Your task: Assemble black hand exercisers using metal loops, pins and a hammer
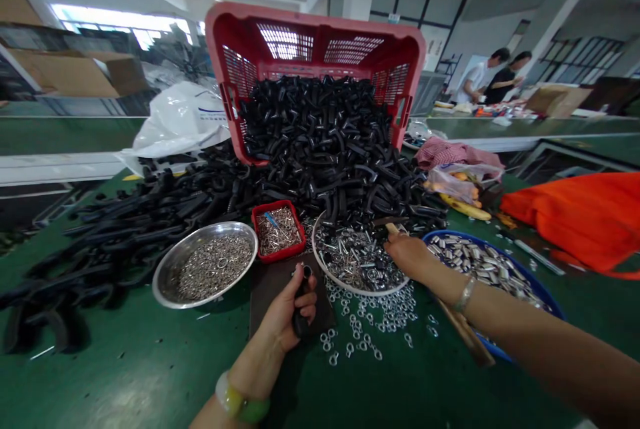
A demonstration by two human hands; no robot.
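Observation:
My left hand (295,309) is closed around a black curved handle piece (301,324) with a round metal end showing at the top. It is above a dark flat pad (265,289). My right hand (407,252) grips a wooden-handled hammer (473,342) close to its head, over the right edge of a white round tray (323,262) of mixed metal fittings. The hammer's handle runs back beneath my forearm, and its small head is partly lost among the black parts. Loose metal eyelets (357,326) lie in front of the tray.
A red crate (315,16) on its side spills black curved parts (320,129) over the table. A steel bowl (170,292) and small red basket (283,256) hold pins. Metal sleeves fill a blue tray (555,306). Orange cloth (575,216) lies right; two people stand beyond.

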